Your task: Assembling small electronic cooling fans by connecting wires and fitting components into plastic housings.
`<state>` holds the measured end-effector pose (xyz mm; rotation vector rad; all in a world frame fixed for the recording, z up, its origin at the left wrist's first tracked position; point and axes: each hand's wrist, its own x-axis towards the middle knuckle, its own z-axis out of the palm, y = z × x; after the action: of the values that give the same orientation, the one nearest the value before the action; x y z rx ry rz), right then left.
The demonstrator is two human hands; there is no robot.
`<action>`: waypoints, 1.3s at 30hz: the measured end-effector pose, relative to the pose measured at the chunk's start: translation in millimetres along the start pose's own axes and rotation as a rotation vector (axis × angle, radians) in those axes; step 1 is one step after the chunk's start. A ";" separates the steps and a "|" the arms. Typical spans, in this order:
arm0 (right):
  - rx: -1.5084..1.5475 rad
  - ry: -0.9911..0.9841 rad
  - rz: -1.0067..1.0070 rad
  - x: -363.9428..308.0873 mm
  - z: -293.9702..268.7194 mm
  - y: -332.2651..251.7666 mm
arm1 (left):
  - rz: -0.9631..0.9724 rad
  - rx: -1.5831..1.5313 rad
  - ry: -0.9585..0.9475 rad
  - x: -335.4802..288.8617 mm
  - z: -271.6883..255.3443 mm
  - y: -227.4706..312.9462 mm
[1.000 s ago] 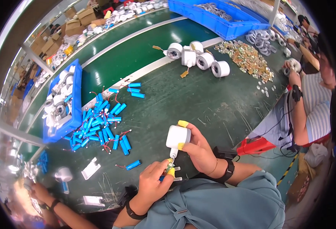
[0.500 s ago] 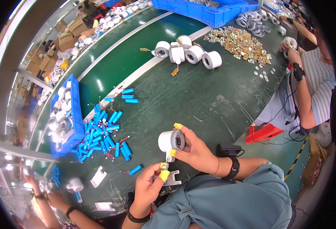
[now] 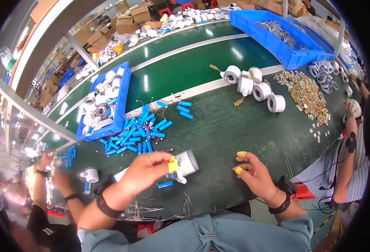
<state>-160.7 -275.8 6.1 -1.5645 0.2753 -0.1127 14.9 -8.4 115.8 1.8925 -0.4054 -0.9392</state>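
My left hand (image 3: 147,170), with yellow finger covers on its tips, pinches a white cylindrical housing (image 3: 188,163) with a grey rim. The housing is slightly blurred and its stem end is partly hidden by the fingers. Below it, a single blue cylindrical battery (image 3: 165,185) lies on the green table. My right hand (image 3: 257,178), also in yellow finger covers, hovers over the table to the right, thumb and finger apart, holding nothing. Beyond my left hand spreads a heap of blue batteries (image 3: 140,131) with thin wires.
Several white housings (image 3: 276,103) with small brown boards stand further back. To their right lie a pile of small circuit boards (image 3: 304,94) and grey rings (image 3: 324,77). Blue bins (image 3: 124,98) hold more parts. Co-workers' arms (image 3: 69,189) are at both sides.
My right hand has let go of the housing and moved right. My left hand now has the housing, turned and shifted over the loose battery. The head view has swung left.
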 end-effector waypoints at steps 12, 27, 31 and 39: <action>-0.444 -0.038 -0.188 56.9 -8.6 -0.9 | 0.065 0.330 0.399 180.7 -156.0 94.4; -0.543 0.010 -0.219 74.9 -5.5 -1.3 | 0.033 0.003 0.569 372.6 -215.2 88.2; -0.541 -0.017 -0.187 80.6 -4.8 -4.4 | 0.384 -0.182 0.744 415.2 -259.8 94.7; -0.542 -0.005 -0.167 76.7 -7.1 -5.7 | 0.545 -0.453 0.674 372.1 -222.2 66.5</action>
<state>-87.9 -301.5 4.1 -2.1259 0.1775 -0.1745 431.1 -137.4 66.8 1.4482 -0.2445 -0.0007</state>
